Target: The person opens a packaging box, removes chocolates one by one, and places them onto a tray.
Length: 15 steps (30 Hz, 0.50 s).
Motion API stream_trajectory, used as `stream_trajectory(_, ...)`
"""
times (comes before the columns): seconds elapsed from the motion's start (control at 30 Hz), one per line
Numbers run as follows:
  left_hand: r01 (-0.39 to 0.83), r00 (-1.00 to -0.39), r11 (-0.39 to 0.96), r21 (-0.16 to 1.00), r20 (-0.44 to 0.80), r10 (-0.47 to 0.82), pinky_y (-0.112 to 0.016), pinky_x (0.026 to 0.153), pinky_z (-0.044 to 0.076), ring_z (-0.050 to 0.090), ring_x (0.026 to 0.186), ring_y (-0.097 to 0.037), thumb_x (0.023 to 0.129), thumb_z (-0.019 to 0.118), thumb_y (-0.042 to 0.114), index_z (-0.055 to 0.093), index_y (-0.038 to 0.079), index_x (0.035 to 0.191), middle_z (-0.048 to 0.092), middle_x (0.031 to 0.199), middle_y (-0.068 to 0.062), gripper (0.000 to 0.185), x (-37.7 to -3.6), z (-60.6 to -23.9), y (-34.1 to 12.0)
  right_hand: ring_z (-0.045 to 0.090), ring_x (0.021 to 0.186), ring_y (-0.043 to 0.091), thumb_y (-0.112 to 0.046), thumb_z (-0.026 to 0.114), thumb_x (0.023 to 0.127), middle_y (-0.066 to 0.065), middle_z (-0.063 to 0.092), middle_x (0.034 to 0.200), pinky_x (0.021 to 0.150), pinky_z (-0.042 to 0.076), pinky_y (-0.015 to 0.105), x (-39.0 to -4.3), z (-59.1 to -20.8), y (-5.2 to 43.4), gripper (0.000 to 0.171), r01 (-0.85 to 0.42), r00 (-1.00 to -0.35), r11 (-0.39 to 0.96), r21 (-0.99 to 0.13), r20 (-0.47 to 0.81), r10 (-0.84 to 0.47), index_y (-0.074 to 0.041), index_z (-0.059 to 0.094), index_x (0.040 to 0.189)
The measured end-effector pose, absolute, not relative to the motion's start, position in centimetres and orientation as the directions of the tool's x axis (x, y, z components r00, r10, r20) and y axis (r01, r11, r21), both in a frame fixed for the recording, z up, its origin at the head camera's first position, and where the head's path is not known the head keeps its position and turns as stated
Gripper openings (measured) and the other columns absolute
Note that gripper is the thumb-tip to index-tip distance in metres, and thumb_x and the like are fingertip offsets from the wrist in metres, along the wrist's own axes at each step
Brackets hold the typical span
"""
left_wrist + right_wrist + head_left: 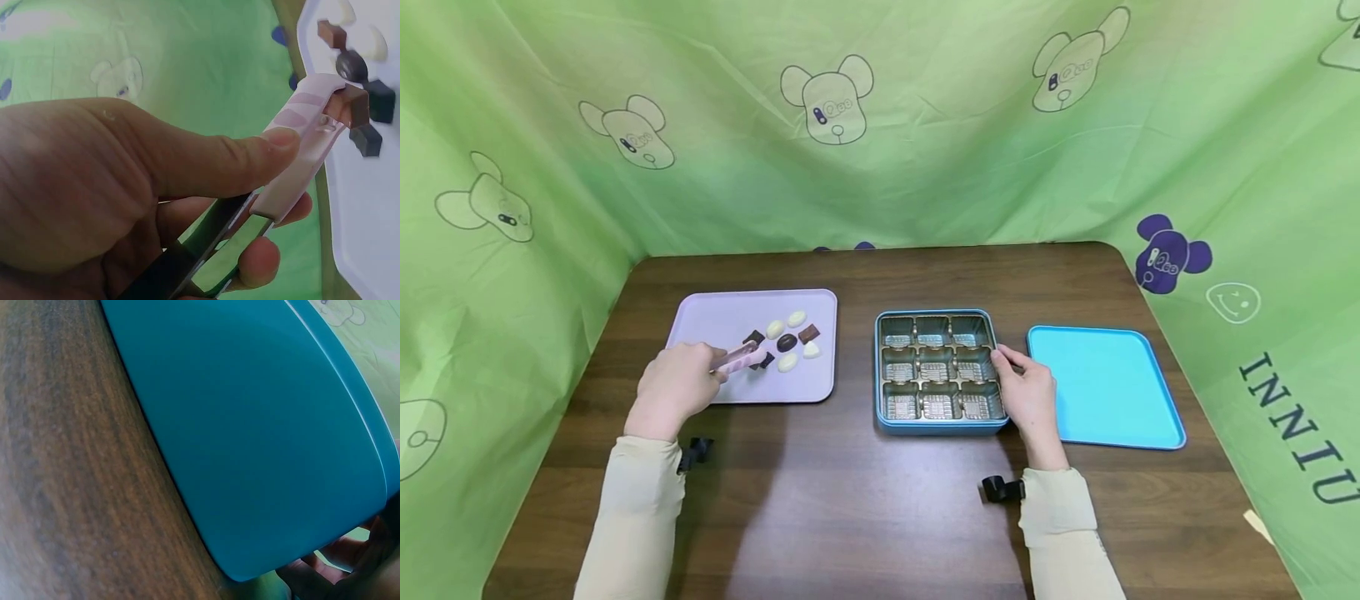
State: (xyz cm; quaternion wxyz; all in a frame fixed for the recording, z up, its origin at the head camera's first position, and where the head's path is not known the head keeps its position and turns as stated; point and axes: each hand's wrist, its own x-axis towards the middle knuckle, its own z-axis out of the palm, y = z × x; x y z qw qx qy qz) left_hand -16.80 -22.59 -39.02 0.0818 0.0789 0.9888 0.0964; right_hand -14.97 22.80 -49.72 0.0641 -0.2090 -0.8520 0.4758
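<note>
Wood table | wrist view: tongs grip brown chocolate

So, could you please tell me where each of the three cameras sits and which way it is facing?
Head: worn high, looking forward and down at the table; both sleeves, the left hand and the right hand show.
Left wrist: behind the left hand, looking along the tongs to the lilac tray; thumb and fingertips show.
Right wrist: low by the table, facing the blue box side; only fingertips show.
Shared: head and left wrist views both show the tongs over the chocolates.
</note>
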Motion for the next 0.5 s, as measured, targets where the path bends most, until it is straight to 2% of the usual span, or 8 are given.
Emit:
stream_trajectory(0.1, 0.112, -0.977, 0.973, 0.203, -0.154, 0.145, -0.051, 0.053, 0.046, 0.063, 0.071, -0.042, 0.089, 0.068, 0.016, 0.075, 0.01, 0.117, 0.07, 0.097, -0.024, 0.029, -17.0, -39.2, -23.5, 0.061, 0.116, 0.031, -0.035, 0.059, 0.103, 0.019, 0.065, 0.132, 0.089, 0.049, 0.045, -15.0, -49.7, 22.8, 0.043, 0.296, -0.904, 0.463, -0.835, -0.089, 0.418, -0.006, 0.067, 0.133)
stream_trajectory(0.27, 0.083, -0.977, 0.977, 0.196, -0.179, 0.119, -0.048, 0.053, 0.044, 0.06, 0.069, -0.038, 0.09, 0.067, 0.016, 0.076, 0.01, 0.111, 0.068, 0.091, -0.021, 0.024, -17.5, -39.6, -24.6, 0.06, 0.118, 0.032, -0.034, 0.06, 0.102, 0.019, 0.065, 0.132, 0.092, 0.048, 0.047, -15.0, -49.7, 22.8, 0.042, 0.292, -0.904, 0.466, -0.836, -0.081, 0.42, -0.005, 0.067, 0.132)
stream_trajectory(0.5, 0.054, -0.97, 0.978, 0.203, -0.222, 0.099, -0.052, 0.058, 0.046, 0.063, 0.079, -0.043, 0.09, 0.065, 0.016, 0.075, 0.008, 0.118, 0.069, 0.105, -0.027, 0.031, -18.2, -40.6, -24.9, 0.06, 0.118, 0.032, -0.035, 0.06, 0.102, 0.02, 0.064, 0.132, 0.092, 0.049, 0.049, -15.0, -49.8, 22.8, 0.043, 0.29, -0.906, 0.475, -0.831, -0.079, 0.415, -0.005, 0.067, 0.132)
